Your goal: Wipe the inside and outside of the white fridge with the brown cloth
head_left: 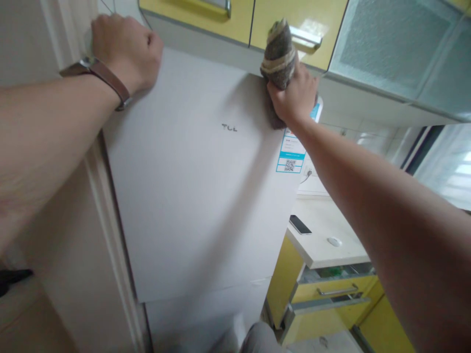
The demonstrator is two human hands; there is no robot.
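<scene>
A tall pale refrigerator (pixel 191 196) fills the middle of the view, with a small logo and a blue-and-white label (pixel 292 156) near its right edge. My right hand (pixel 292 100) is closed around a bunched grey-and-tan striped cloth (pixel 279 55) and presses it against the fridge door's top right corner. My left hand (pixel 127 49), with a brown-strapped watch on the wrist, is curled over the top left corner of the fridge, its fingers hidden behind the edge.
Yellow wall cabinets (pixel 298 19) with metal handles hang just above the fridge, frosted glass doors (pixel 382 49) further right. A white countertop (pixel 324 245) at the right holds a black phone (pixel 300 225). Below it a yellow drawer (pixel 331 294) stands partly open. A white door frame (pixel 106 206) borders the left.
</scene>
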